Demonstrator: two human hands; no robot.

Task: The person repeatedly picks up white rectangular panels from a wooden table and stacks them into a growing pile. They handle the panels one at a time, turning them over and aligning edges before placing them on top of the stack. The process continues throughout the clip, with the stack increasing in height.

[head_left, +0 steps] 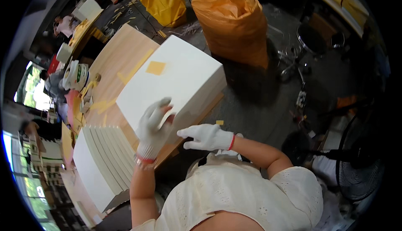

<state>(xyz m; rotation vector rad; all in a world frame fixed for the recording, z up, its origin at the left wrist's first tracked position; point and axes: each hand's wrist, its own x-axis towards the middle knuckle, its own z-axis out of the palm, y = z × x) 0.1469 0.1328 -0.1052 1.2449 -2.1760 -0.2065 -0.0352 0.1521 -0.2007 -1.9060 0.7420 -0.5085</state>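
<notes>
A tall white stack of sheets or boards stands on the wood-topped table, and a small yellow square lies on its top. My left hand, in a white knit glove with a red cuff, is over the stack's near edge. Its thumb and fingers are apart with nothing between them, and some fingertips look bare. My right hand, gloved the same way, hovers just right of it, fingers stretched toward the left and holding nothing. Whether the left hand touches the stack I cannot tell.
Left of me leans a row of thick white panels. Beyond the table stand an orange sack and a yellow bag. A wheeled stool and a black fan are at right. Several people work at far left.
</notes>
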